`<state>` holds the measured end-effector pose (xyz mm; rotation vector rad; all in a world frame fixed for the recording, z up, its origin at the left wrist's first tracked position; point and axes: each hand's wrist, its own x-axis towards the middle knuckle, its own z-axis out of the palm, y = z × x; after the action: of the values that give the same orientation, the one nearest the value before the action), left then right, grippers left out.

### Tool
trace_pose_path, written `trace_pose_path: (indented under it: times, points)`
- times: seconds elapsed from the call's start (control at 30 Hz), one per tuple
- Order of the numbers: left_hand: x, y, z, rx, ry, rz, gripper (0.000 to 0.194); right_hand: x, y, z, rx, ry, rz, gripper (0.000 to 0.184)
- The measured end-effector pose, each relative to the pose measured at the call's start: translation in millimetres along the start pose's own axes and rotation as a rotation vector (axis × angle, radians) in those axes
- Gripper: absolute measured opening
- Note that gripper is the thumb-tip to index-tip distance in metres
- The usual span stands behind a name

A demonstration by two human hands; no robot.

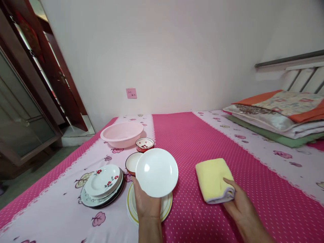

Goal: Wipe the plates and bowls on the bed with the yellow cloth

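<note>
A plain white plate (157, 172) is tilted up in my left hand (149, 204), the thumb at its left rim and the other fingers hidden behind it. To the right, my right hand (236, 202) grips a folded yellow cloth (214, 179) by its right edge, apart from the plate. Below the held plate, partly covered by it and my left hand, lies a plate with a yellow-ringed rim (132, 206). Just behind the white plate are a bowl with a dark rim (133, 163) and a small red patterned bowl (144, 144).
A stack of plates, the top one flowered (105, 180), sits at the left on the pink bedspread (187, 141). Behind it stands a pink basin (123, 135). Folded bedding (280, 114) is piled at the far right. A pink note (131, 93) sticks to the wall.
</note>
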<state>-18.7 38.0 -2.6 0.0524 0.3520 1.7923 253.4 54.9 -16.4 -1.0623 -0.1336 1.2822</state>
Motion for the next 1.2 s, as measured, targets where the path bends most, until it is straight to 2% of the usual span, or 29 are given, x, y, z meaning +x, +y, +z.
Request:
trace_pose_path:
  times: [0.1,0.17,0.27,0.37,0.47,0.53,0.63,0.73,0.77,0.87,1.0,1.07,1.2]
  points:
    - [1.3,-2.6,-0.8,0.009,0.006,-0.045,0.052,-20.3,-9.1,8.0,0.053,0.015,0.006,0.049]
    - [-0.1,-5.2,1.8,0.027,-0.006,-0.03,0.051,-43.9,-16.9,19.5,-0.005,-0.047,-0.114,0.053]
    - [-1.8,-9.2,4.8,0.05,-0.015,-0.054,0.046,-83.3,-30.0,42.3,-0.222,-0.189,-0.449,0.063]
    - [-1.2,-13.3,4.0,0.072,-0.003,-0.1,0.044,-106.8,-33.5,63.5,-0.514,-0.297,-0.808,0.049]
    - [-1.1,-18.8,3.8,0.082,-0.068,-0.15,0.045,-103.2,-15.7,76.1,-0.697,-0.439,-1.247,0.044]
    - [-2.5,-22.9,5.4,0.066,-0.146,-0.171,0.049,-91.2,7.2,78.8,-0.889,-0.556,-1.407,0.051]
    - [-4.7,-27.8,8.0,0.042,-0.183,-0.204,0.053,-74.7,43.9,75.4,-1.232,-0.702,-1.365,0.061]
    - [-5.0,-29.2,7.7,0.028,-0.138,-0.238,0.051,-69.0,64.3,65.7,-1.386,-0.781,-1.365,0.076]
    - [-4.5,-28.8,6.9,0.025,-0.127,-0.238,0.051,-69.0,66.0,62.3,-1.387,-0.814,-1.396,0.075]
    - [-2.5,-26.3,3.2,0.043,-0.109,-0.211,0.053,-72.7,61.8,57.4,-1.304,-0.928,-1.474,0.057]
    - [-1.1,-25.9,-2.8,0.029,-0.089,-0.169,0.048,-82.1,53.9,68.2,-1.309,-1.078,-1.391,0.05]
    - [-2.0,-29.7,-4.3,0.0,-0.099,-0.168,0.046,-84.8,53.6,75.9,-1.349,-1.09,-1.36,0.054]
    - [-6.6,-43.2,-2.1,0.019,-0.115,-0.227,0.044,-76.8,55.8,82.1,-1.37,-0.952,-1.407,0.073]
